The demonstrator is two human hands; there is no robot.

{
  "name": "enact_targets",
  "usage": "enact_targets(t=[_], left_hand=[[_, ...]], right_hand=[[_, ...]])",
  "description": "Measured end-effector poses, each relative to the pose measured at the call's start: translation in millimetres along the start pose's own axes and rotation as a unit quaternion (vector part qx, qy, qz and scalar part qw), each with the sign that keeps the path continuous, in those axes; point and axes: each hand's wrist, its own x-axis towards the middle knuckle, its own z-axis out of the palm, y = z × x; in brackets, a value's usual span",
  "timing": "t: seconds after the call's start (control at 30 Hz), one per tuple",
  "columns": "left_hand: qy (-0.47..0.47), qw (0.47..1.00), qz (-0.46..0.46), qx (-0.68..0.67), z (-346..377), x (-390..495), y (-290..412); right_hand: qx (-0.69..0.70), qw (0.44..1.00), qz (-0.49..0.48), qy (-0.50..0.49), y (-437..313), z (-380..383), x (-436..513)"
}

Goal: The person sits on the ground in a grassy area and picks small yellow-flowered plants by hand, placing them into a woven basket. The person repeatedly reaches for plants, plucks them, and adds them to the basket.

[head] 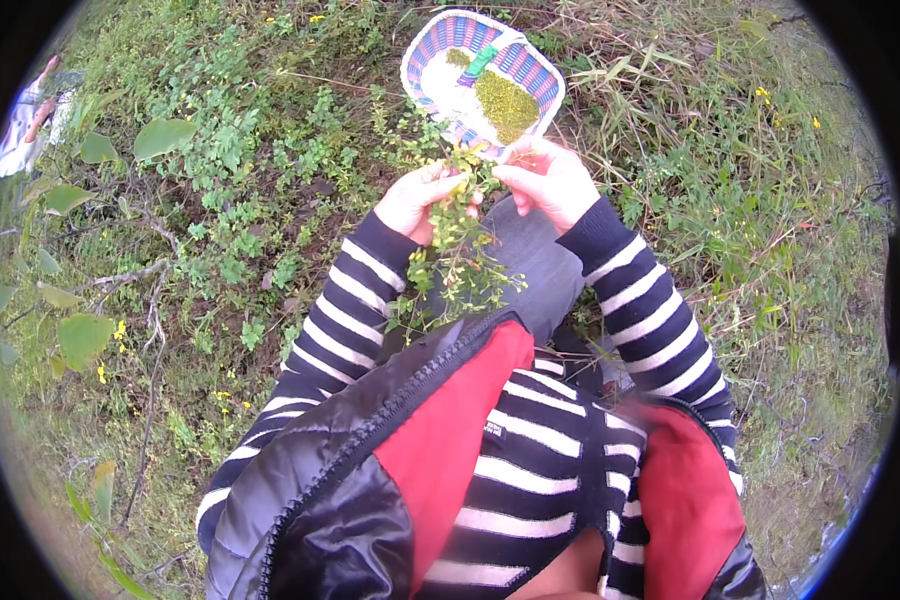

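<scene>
My left hand (420, 196) grips a leafy green plant stem (457, 217) with small yellowish tips, its lower part hanging down over my grey-trousered leg (536, 255). To the right, my right hand (551, 180) has thumb and index finger pinched together at the plant's upper end; thin sprigs show at the fingertips. Just beyond both hands a woven basket (411, 64) with blue, pink and white sides sits on the ground. Inside it, on a white lining, lie a large heap of small yellow-green plant bits (506, 109) and a smaller heap (457, 58).
Green wrapping (480, 64) covers part of the basket's handle, which arches over it. Low leafy weeds (232, 165) cover the left ground and dry grass (645, 75) the right. A bare branch (154, 307) rises at left. Another person (26, 131) is partly visible at the far left.
</scene>
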Motion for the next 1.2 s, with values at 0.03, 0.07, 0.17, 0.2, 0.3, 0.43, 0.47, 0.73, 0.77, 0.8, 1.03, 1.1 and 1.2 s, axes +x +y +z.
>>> enact_targets(t=[0.03, 0.07, 0.17, 0.2, 0.3, 0.43, 0.47, 0.73, 0.77, 0.8, 1.03, 1.1, 1.2], left_hand=[[0.026, 0.999, 0.010, 0.024, 0.7, 2.1, -0.2], [0.051, 0.997, 0.020, 0.049, 1.7, 4.0, -0.6], [0.136, 0.975, 0.082, 0.155, 7.7, 7.2, -3.9], [0.166, 0.960, 0.097, 0.202, 9.8, 7.3, -5.1], [0.183, 0.937, 0.147, 0.258, 14.8, 8.8, -9.2], [0.218, 0.882, 0.174, 0.380, 16.4, 10.1, -14.1], [0.229, 0.853, 0.192, 0.427, 16.5, 11.4, -14.9], [0.259, 0.761, 0.212, 0.556, 28.1, 14.5, -22.5], [0.258, 0.744, 0.227, 0.573, 30.1, 13.5, -22.2], [0.251, 0.749, 0.237, 0.565, 31.6, 12.8, -21.2], [0.267, 0.697, 0.197, 0.635, 38.5, 7.4, -26.9], [0.279, 0.694, 0.209, 0.629, 38.2, 6.9, -26.9], [0.277, 0.704, 0.215, 0.618, 37.8, 5.5, -23.8]], right_hand=[[-0.006, 1.000, 0.009, 0.003, 1.8, -1.9, -1.1], [-0.014, 1.000, 0.015, 0.007, 2.9, -4.1, -2.6], [-0.063, 0.998, 0.007, 0.002, -2.0, -12.5, -7.2], [-0.090, 0.996, -0.011, 0.016, -6.5, -15.6, -10.5], [-0.129, 0.986, -0.060, 0.088, -27.3, -23.1, -16.0], [-0.176, 0.971, -0.158, 0.026, -43.0, -6.1, -15.4], [-0.235, 0.946, -0.222, 0.012, -41.7, 3.3, -11.4], [-0.340, 0.923, -0.176, 0.024, -21.9, 30.3, 1.9], [-0.347, 0.919, -0.186, 0.015, -22.0, 29.3, 2.0], [-0.361, 0.907, -0.218, 0.014, -21.8, 29.0, 1.7], [-0.456, 0.871, -0.181, 0.003, -11.9, 34.1, 8.1], [-0.415, 0.893, -0.172, 0.013, -8.0, 37.7, 8.7], [-0.368, 0.908, -0.198, 0.017, -8.4, 39.2, 6.9]])
